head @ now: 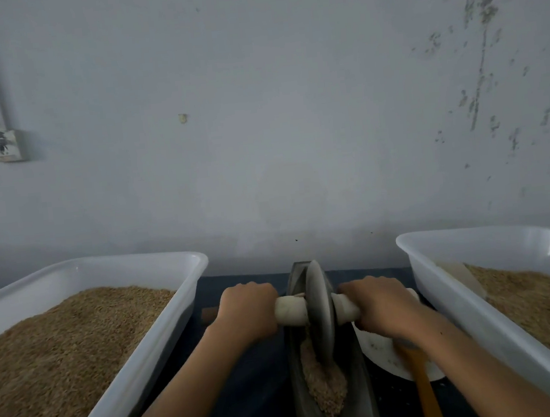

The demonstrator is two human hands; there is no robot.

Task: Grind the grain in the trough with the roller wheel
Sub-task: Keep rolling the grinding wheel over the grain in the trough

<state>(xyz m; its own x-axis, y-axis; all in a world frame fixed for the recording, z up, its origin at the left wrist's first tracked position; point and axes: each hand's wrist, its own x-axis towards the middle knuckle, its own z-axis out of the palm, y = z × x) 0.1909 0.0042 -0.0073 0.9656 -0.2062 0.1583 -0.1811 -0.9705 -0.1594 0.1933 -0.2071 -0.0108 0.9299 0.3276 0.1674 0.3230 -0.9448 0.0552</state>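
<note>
A dark metal trough (362,398) runs away from me down the middle of the table. Brownish ground grain (324,385) lies in its near half. The grey roller wheel (320,308) stands upright in the trough, toward the far end, its lower edge in the grain. A pale wrapped axle handle (292,311) passes through the wheel. My left hand (246,312) grips the handle's left end. My right hand (382,305) grips the right end, fingers curled over it.
A white tub (193,283) heaped with grain stands on the left, another white tub (416,262) with grain on the right. A white plate (382,356) with an orange-handled tool (423,385) lies right of the trough. A wall is close behind.
</note>
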